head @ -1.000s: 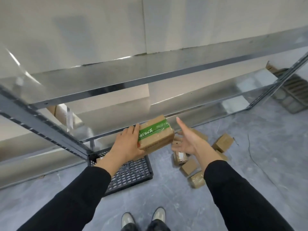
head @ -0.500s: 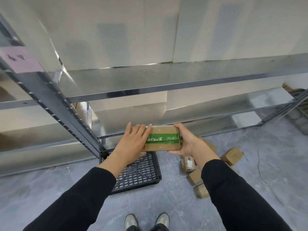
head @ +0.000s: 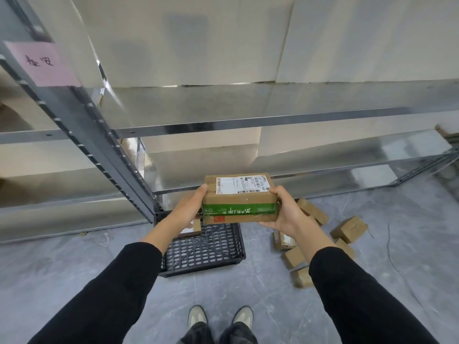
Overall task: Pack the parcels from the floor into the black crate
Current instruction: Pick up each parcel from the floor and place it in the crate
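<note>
Parcel [head: 239, 198] rolled label-up, fingers [head: 275, 192] gripping both ends.

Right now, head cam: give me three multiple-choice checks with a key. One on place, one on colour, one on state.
1. Where do the loose parcels lie relative to the black crate?
A. To its left.
B. Inside it.
C. To its right.

2. What colour is the tape band on the held parcel?
A. Red.
B. Green.
C. Blue.

3. How is the held parcel supported?
A. Between the left hand and the right hand.
B. By one hand alone.
C. It rests in the crate.

Key:
1 C, the brown boxes lie scattered right of the crate.
2 B, a green strip runs across its front face.
3 A, each hand grips one end, with the parcel in the air above the crate.
</note>
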